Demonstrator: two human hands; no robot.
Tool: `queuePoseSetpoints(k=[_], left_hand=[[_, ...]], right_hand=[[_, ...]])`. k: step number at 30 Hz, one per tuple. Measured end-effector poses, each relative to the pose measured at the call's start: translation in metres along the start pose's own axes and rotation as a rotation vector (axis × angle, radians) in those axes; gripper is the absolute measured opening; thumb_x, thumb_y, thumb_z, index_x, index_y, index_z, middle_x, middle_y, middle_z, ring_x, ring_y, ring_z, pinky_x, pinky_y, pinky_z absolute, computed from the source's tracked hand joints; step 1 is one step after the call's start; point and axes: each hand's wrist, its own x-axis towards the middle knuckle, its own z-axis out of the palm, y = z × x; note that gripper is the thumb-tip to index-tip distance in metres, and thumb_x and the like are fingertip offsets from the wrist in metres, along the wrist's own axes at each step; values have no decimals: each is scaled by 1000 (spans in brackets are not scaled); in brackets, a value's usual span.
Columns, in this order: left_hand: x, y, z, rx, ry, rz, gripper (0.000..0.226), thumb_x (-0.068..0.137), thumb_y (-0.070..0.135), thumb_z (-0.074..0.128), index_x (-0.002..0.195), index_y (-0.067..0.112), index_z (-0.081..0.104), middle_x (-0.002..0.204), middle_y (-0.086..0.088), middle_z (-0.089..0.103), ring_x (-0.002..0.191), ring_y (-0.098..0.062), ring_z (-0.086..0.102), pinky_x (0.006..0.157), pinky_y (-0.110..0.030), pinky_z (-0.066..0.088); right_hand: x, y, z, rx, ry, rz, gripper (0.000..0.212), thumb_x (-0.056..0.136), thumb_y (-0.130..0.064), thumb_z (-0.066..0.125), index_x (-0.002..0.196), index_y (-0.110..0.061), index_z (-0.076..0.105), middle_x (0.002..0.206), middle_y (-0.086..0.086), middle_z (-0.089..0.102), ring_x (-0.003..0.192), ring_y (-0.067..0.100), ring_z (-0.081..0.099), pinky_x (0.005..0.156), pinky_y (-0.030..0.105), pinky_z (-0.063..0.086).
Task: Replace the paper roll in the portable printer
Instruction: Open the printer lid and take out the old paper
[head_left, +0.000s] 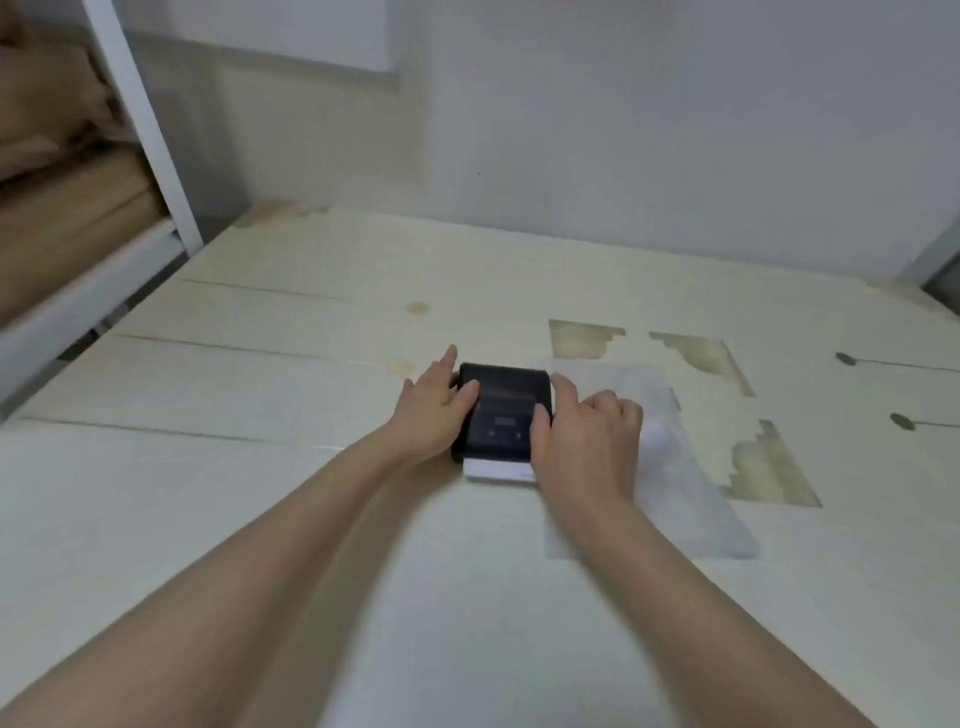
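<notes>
Head view shows a pale table with the small black printer lying flat near its middle, likely set there so both hands can work it; a white sheet lies just right of it, half under the right hand; the left hand clasps the printer's left edge and the right grips its right edge, seemingly to steady it or open the lid; a white strip shows at its near end; no spare roll is visible, and blur hides the buttons.
</notes>
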Motion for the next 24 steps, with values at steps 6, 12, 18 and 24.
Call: queuePoseSetpoints(k=[6, 12, 18, 24], left_hand=[[-29, -13, 20, -211, 80, 86, 16, 106, 32, 34, 116, 37, 45, 113, 21, 53, 94, 20, 51, 81, 4, 37], [-64, -34, 38, -488, 316, 178, 57, 101, 32, 47, 154, 24, 26, 156, 8, 35, 134, -5, 43, 108, -21, 38], [-74, -31, 27, -831, 333, 102, 47, 99, 29, 55, 144, 21, 44, 137, 3, 55, 101, -11, 69, 78, -31, 58], [-75, -19, 25, -904, 160, 101, 30, 101, 33, 49, 125, 19, 62, 118, -3, 73, 104, -28, 72, 72, -34, 60]], right_hand=[[-43, -9, 14, 103, 176, -22, 42, 85, -26, 52, 119, -6, 66, 72, 8, 70, 83, 32, 64, 82, 41, 36], [-72, -12, 5, 283, 92, -38, 51, 91, -23, 55, 138, -5, 48, 111, 14, 69, 114, 35, 58, 97, 46, 37], [-74, -6, -22, 969, -133, 110, 51, 100, -27, 47, 148, -20, 34, 140, -8, 55, 120, 8, 54, 100, 24, 40], [-63, 8, -36, 1370, -268, 164, 29, 103, -24, 44, 122, -19, 64, 112, -4, 73, 108, 8, 67, 87, 20, 54]])
